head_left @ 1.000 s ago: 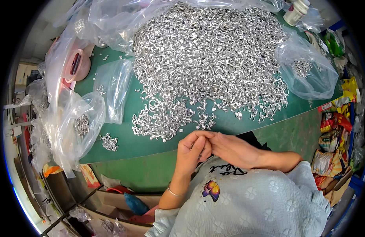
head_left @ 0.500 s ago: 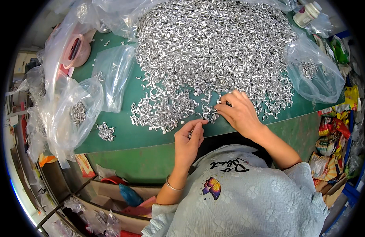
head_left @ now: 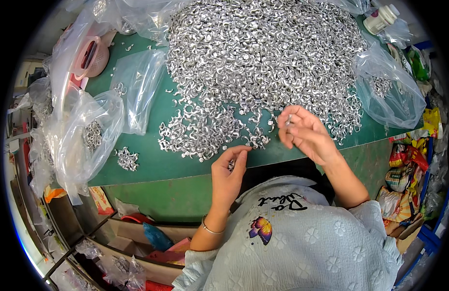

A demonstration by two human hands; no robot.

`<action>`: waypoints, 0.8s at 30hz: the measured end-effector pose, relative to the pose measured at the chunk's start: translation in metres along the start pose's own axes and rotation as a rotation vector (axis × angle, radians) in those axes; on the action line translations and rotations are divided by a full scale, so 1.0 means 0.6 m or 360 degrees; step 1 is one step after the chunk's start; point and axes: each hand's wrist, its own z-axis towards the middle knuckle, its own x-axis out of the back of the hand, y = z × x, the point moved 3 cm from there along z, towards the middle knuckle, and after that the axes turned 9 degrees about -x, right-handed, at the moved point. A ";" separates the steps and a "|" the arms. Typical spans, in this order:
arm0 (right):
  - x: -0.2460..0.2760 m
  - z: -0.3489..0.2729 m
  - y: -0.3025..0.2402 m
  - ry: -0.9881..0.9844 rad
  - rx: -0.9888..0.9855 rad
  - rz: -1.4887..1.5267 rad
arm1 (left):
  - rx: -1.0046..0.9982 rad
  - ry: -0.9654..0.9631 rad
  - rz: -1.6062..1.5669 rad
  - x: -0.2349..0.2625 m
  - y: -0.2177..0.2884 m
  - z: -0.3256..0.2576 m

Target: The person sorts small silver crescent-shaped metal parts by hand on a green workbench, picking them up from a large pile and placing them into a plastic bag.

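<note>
A big heap of small curved silvery metal pieces (head_left: pixel 263 53) covers the table's middle. In front of it lies a looser, flatter spread of the same pieces (head_left: pixel 200 133). At the table's near edge my left hand (head_left: pixel 227 174) is closed, with some metal pieces showing inside the curled fingers. My right hand (head_left: pixel 312 136) is raised just right of the loose spread, palm partly turned up. Between its thumb and fingers sits one small metal piece (head_left: pixel 289 120). A few pieces lie on the table just beyond my left fingertips.
A small separate pile (head_left: pixel 127 159) lies at the left. Clear plastic bags (head_left: pixel 91 145) with metal pieces stand beside it, and another bag (head_left: pixel 387 92) is at the right. A pink basket (head_left: pixel 96 60) is at the far left, a white bottle (head_left: pixel 381 19) at the far right.
My right hand has drawn back to the right from the loose pieces and turned its palm up, with a metal piece now visible in its fingers. My left hand has barely moved.
</note>
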 end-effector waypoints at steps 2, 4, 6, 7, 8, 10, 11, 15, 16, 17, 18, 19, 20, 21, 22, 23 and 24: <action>-0.009 -0.005 -0.011 0.0210 0.0263 -0.1373 | -0.0230 0.0063 0.0305 0.006 0.000 0.003; -0.017 -0.005 -0.005 0.0380 0.0549 -0.2277 | -0.0348 0.0104 0.0489 0.007 0.004 0.003; -0.017 0.005 0.023 0.0524 0.0874 -0.2706 | -0.0363 0.0119 0.0554 0.001 0.010 0.003; -0.015 0.006 0.027 0.0538 0.0910 -0.2646 | -0.0399 0.0124 0.0604 0.000 0.013 0.004; -0.016 0.006 0.025 0.0511 0.0880 -0.2453 | -0.0433 0.0135 0.0652 0.001 0.015 0.004; -0.022 0.001 0.010 0.0456 0.0813 -0.2067 | -0.0487 0.0150 0.0735 0.001 0.020 0.004; -0.016 -0.004 0.002 0.0349 0.0528 -0.1727 | -0.0511 0.0153 0.0769 0.001 0.021 0.004; -0.007 0.003 -0.010 -0.0199 -0.0040 0.0227 | -0.0613 0.0169 0.0904 0.002 0.018 0.006; -0.003 0.006 -0.007 -0.0193 -0.0102 0.0307 | -0.0621 0.0160 0.0930 0.001 0.018 0.006; -0.001 0.008 -0.005 -0.0189 -0.0167 0.0386 | -0.0626 0.0154 0.0957 0.000 0.018 0.006; -0.001 0.006 0.000 0.0021 -0.0194 -0.0030 | -0.0632 0.0148 0.0984 -0.002 0.018 0.005; -0.004 0.003 0.007 0.0232 -0.0217 -0.0446 | -0.0618 0.0139 0.0987 -0.004 0.019 0.005; -0.005 -0.001 0.010 0.0441 -0.0241 -0.0862 | -0.0602 0.0131 0.0990 -0.006 0.021 0.004; -0.006 0.005 0.019 0.0270 0.0034 -0.1254 | -0.0585 0.0122 0.0994 -0.007 0.021 0.004; -0.019 -0.002 0.017 0.0348 0.0340 -0.1916 | -0.0582 0.0121 0.0997 -0.007 0.020 0.003; -0.029 -0.002 0.025 0.0409 0.0570 -0.2154 | -0.0581 0.0117 0.1000 -0.007 0.019 0.003; -0.033 -0.002 0.032 0.0472 0.0806 -0.2388 | -0.0580 0.0112 0.1003 -0.007 0.019 0.003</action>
